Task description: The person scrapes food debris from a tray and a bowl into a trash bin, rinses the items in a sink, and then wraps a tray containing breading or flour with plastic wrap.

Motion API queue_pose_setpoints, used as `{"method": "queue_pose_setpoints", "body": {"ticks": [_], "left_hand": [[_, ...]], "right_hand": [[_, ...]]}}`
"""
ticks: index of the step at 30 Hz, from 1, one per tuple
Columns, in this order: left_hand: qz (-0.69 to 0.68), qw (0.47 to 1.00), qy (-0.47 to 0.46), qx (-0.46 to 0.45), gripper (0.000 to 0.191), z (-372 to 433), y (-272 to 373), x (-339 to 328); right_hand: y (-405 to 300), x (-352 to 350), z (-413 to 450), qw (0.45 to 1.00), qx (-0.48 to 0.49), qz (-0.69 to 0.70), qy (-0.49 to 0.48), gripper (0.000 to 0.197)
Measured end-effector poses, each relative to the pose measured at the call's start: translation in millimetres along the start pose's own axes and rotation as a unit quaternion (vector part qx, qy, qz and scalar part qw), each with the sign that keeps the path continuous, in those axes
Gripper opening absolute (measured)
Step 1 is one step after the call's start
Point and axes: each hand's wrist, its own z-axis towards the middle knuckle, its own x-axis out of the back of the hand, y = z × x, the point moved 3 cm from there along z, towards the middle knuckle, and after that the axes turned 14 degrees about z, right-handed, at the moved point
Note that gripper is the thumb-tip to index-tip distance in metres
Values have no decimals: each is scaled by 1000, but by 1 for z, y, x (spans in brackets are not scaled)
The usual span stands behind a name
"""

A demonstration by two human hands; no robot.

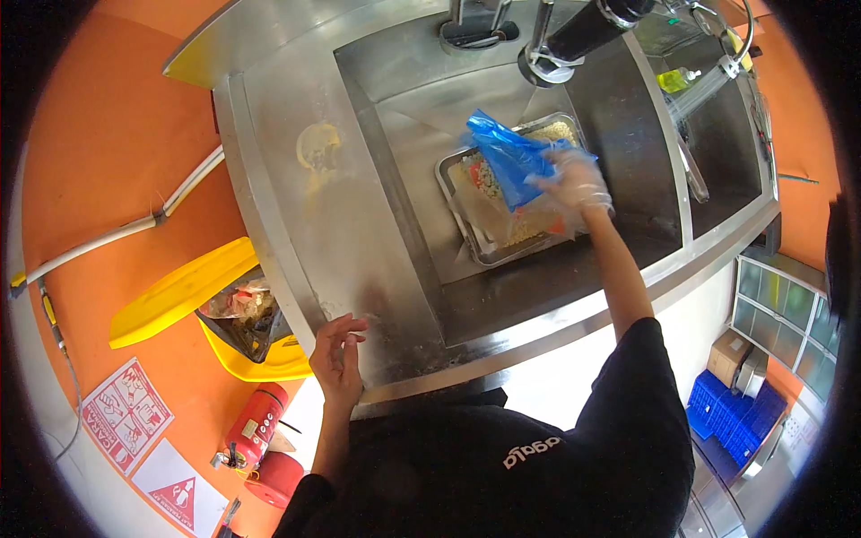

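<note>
My right hand point(577, 181), in a clear plastic glove, grips a crumpled blue plastic bag point(508, 155). The bag hangs over a rectangular metal tray point(479, 254) that lies in a stainless-steel sink basin point(420, 128). Pale food scraps point(559, 132), with greenish and red bits among them, lie in the tray; the bag and my hand hide part of them. Bare and with nothing in it, my left hand point(340, 360) rests at the front left edge of the steel counter point(350, 235), fingers loosely bent and apart.
A black pipe-like fitting point(592, 33) hangs over the sink's back. Rightward are a second basin point(723, 148), a spray nozzle point(730, 66) and a yellow-green bottle point(676, 79). At left stand an opened yellow bin point(229, 360) containing waste and a red fire extinguisher point(255, 424).
</note>
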Motion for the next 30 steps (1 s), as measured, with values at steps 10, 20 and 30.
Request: {"method": "queue_pose_setpoints", "body": {"ticks": [10, 20, 30], "left_hand": [[-2, 983, 177, 56, 19, -6, -27, 35], [-26, 979, 187, 71, 19, -7, -36, 30], [-148, 982, 109, 33, 33, 12, -12, 20]], "right_hand": [[203, -168, -38, 521, -468, 655, 283, 16], [224, -180, -34, 589, -324, 680, 294, 19], [155, -29, -35, 702, -241, 612, 274, 29]]}}
